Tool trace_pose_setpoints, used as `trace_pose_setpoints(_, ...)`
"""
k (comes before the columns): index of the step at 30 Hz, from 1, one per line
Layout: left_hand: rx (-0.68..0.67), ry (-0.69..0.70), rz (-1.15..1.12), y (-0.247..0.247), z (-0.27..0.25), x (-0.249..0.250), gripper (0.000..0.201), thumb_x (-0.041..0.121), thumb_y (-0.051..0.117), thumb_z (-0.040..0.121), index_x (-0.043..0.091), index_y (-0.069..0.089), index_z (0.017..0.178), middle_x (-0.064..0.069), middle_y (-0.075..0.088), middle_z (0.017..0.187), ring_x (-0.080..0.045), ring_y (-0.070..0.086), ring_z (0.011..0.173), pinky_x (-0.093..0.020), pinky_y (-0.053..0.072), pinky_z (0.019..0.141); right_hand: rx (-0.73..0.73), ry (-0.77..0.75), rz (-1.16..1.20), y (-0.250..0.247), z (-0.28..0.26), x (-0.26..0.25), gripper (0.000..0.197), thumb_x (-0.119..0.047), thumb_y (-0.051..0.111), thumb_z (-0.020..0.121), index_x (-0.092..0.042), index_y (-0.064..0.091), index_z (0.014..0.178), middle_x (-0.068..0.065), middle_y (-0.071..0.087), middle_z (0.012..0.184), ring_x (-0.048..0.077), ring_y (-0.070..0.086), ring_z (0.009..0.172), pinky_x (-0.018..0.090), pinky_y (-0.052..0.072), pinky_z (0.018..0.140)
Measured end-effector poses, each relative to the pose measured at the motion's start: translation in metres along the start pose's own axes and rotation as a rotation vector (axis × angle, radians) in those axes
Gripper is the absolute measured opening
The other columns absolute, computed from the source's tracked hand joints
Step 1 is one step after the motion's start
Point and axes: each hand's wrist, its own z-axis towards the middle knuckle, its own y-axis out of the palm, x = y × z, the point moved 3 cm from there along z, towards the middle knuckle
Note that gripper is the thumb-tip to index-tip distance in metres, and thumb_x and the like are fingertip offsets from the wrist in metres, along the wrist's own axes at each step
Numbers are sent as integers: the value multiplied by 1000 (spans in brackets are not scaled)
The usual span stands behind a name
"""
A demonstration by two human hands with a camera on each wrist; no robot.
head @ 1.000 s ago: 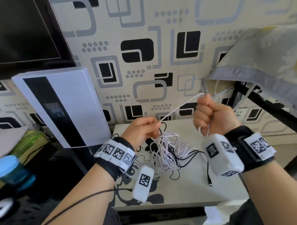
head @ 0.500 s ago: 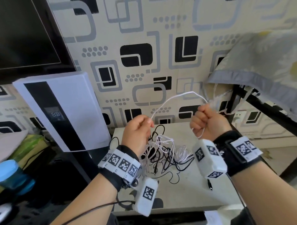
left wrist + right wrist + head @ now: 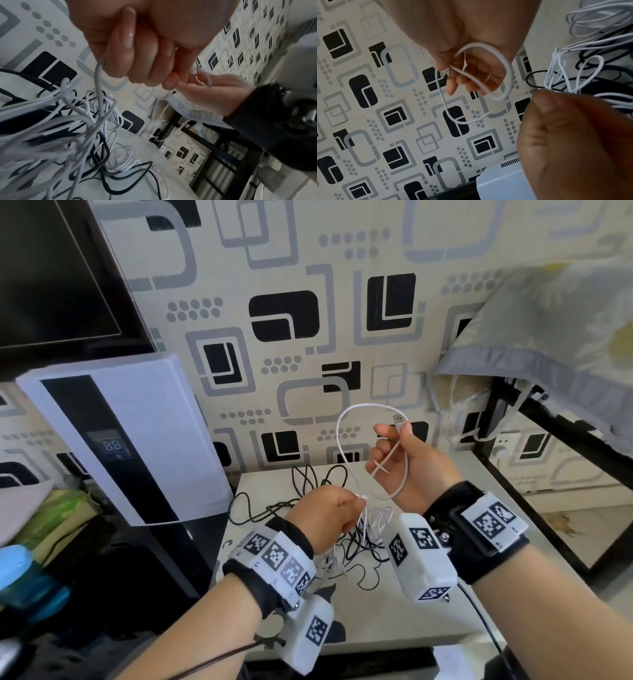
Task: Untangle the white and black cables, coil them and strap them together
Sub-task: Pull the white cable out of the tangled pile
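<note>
**First white loop formed, knot still waiting below**

The white cable [image 3: 346,440] arcs up between both hands, its metal plug [image 3: 398,419] poking above the right hand [image 3: 407,463]. That hand's thumb pins the plug end, fingers half-curled around one small loop, with what looks like a white tie [image 3: 380,467] across the palm. The left hand [image 3: 329,517] is fisted tight, pinching the same cable lower down, just above the tangle [image 3: 356,529] where white strands weave through the black cable [image 3: 308,484] on the table [image 3: 394,611].

The risk is plain: pull for more slack while white is still threaded through black, and the knot likely cinches or the whole heap lifts. The right hand's loose hold could let the loop spring open, and the thin tie could slip out unnoticed.
</note>
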Motion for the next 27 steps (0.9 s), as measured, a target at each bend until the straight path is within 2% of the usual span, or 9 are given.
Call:
trace_pose_setpoints(4,-95,-33,132,9,1,3,43,28,47,99,14,46,58,-1,43,57,-16,40,53,-30,36,62,-39,48,-5,-1,-2,3,46,-40,37,101,-13,65,75,10,69,97,25,65,96,40,53,86)
trace_pose_setpoints(7,-149,-43,148,11,0,4,41,23,48,95,17,43,55,1,42,54,-15,39,51,-29,35,59,-95,85,22,3,-3,3,47,-42,34,101,-14,60,73,15,68,112,30,66,102,44,51,90)
trace_pose_setpoints(10,-201,-53,137,13,-2,2,39,19,48,92,16,43,54,2,41,51,-15,38,48,-28,36,58,-135,87,82,5,-3,-2,47,-41,31,101,-12,56,75,18,68,111,31,67,101,47,50,90)
trace_pose_setpoints(15,-208,-57,146,13,-3,-4,47,28,47,99,18,46,53,4,45,51,-15,42,52,-31,43,68,-96,67,122,6,-6,-11,49,-42,35,99,-14,59,68,15,72,100,25,71,82,44,57,76)
trace_pose_setpoints(17,-203,-68,133,11,-2,-7,48,29,47,100,18,46,52,7,44,48,-12,41,49,-29,44,68,-102,58,102,3,-4,-11,48,-43,35,99,-14,58,69,15,71,103,26,71,89,44,56,79)
trace_pose_setpoints(19,-216,-69,142,9,-2,-9,49,28,46,100,16,48,53,8,44,45,-9,40,46,-26,38,63,-138,51,89,-1,-2,-12,45,-44,37,97,-16,59,69,15,68,112,27,66,104,47,54,87)
trace_pose_setpoints(21,-235,-68,169,9,-3,-10,48,26,47,99,13,52,54,8,44,43,-5,39,43,-25,35,61,-171,42,120,-2,-1,-14,42,-44,40,93,-17,60,67,16,65,119,28,63,110,50,51,91)
trace_pose_setpoints(24,-249,-75,203,9,-4,-8,45,24,45,99,8,56,58,7,43,43,-4,38,41,-26,36,62,-193,-1,190,-1,-1,-20,39,-44,43,88,-17,60,65,15,66,119,31,65,108,55,46,93)
trace_pose_setpoints(27,-250,-75,220,7,-3,-7,49,26,43,101,12,54,56,7,43,43,-4,40,40,-27,39,65,-164,-31,245,-1,-3,-24,42,-44,39,93,-16,57,67,11,71,108,31,68,101,59,46,91)
